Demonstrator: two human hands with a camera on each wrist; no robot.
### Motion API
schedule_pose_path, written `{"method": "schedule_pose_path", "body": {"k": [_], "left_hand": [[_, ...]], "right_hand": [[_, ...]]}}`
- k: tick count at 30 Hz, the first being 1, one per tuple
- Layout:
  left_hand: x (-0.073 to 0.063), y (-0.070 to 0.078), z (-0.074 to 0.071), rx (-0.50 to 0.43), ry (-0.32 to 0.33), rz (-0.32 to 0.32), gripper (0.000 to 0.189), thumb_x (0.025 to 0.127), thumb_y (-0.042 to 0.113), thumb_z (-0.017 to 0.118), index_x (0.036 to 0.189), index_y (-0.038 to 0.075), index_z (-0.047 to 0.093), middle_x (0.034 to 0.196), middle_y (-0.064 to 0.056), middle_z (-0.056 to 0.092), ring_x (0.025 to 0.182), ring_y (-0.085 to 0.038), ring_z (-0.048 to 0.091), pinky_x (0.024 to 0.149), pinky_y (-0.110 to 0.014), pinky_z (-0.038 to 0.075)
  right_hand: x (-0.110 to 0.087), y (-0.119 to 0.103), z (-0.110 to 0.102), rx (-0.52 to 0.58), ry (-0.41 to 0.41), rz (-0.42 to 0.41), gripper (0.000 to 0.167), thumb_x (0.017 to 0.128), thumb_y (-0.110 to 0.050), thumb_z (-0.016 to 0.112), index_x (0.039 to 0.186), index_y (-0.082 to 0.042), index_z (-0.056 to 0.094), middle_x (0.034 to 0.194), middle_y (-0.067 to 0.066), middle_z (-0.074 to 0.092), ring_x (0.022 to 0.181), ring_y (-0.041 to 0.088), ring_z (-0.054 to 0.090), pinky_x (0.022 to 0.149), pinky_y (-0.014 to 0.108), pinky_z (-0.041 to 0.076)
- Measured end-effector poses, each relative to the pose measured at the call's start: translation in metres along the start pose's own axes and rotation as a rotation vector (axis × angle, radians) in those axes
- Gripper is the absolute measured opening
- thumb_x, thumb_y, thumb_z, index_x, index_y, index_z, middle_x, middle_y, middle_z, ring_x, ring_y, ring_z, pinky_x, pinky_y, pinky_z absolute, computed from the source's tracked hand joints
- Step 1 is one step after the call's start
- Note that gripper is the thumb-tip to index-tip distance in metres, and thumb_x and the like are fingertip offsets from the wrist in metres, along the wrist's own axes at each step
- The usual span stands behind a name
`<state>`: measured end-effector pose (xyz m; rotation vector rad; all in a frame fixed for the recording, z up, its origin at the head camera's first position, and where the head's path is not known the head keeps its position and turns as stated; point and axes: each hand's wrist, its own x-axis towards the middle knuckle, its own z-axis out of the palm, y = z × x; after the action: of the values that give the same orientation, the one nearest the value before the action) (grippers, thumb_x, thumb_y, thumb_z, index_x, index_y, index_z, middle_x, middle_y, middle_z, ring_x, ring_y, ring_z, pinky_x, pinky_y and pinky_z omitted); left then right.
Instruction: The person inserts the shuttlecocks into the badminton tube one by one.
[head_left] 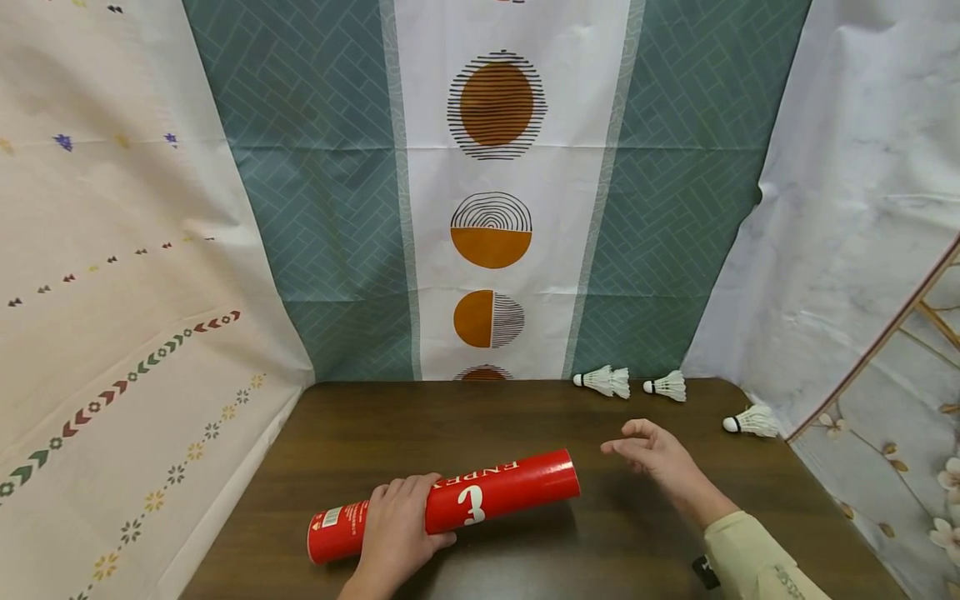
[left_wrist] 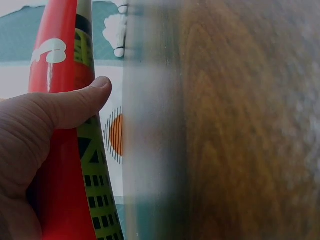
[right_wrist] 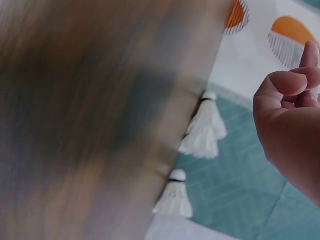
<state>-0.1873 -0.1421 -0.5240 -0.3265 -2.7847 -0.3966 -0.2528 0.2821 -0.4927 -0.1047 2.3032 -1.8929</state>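
A red shuttlecock tube with white lettering lies slantwise across the front of the table, its right end higher in the head view. My left hand grips it left of the middle, thumb along the near side. In the left wrist view the thumb crosses the tube, whose side carries a green and black pattern. Off the tube's right end, my right hand hovers with loosely bent fingers and nothing in them. In the right wrist view this hand is at the right edge.
White shuttlecocks lie at the back right: a nested stack, a single one and another by the right cloth. A small black item sits beside the right sleeve. Patterned cloths hang around the brown table.
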Motion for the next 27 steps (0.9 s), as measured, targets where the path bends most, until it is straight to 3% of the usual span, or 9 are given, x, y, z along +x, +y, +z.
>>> {"method": "schedule_pose_path", "body": {"k": [16,21,27], "left_hand": [[0.000,-0.004,0.003,-0.010,-0.024,0.003,0.088,0.056,0.049,0.105,0.130,0.019,0.067,0.120,-0.001,0.076,0.106,-0.024,0.067,0.091,-0.053,0.052],[-0.001,-0.005,0.008,-0.018,-0.026,0.002,0.087,0.056,0.048,0.105,0.130,0.020,0.067,0.120,0.000,0.076,0.106,-0.023,0.067,0.093,-0.053,0.052],[-0.001,-0.004,0.008,-0.036,-0.058,0.000,0.088,0.057,0.048,0.105,0.131,0.019,0.067,0.121,-0.002,0.076,0.109,-0.025,0.067,0.096,-0.056,0.052]], "right_hand": [[0.022,0.014,-0.032,-0.075,0.094,0.027,0.040,0.107,-0.025,0.067,0.132,-0.002,0.045,0.110,-0.009,0.081,0.086,0.010,0.055,0.075,0.030,0.049],[0.025,0.014,-0.032,-0.114,0.091,0.022,0.055,0.107,-0.025,0.065,0.147,0.003,0.040,0.131,0.009,0.076,0.091,0.010,0.059,0.076,0.030,0.052],[0.031,0.017,-0.032,-0.167,0.079,0.007,0.067,0.109,-0.022,0.062,0.159,0.007,0.029,0.156,0.034,0.051,0.096,0.011,0.063,0.076,0.029,0.055]]}}
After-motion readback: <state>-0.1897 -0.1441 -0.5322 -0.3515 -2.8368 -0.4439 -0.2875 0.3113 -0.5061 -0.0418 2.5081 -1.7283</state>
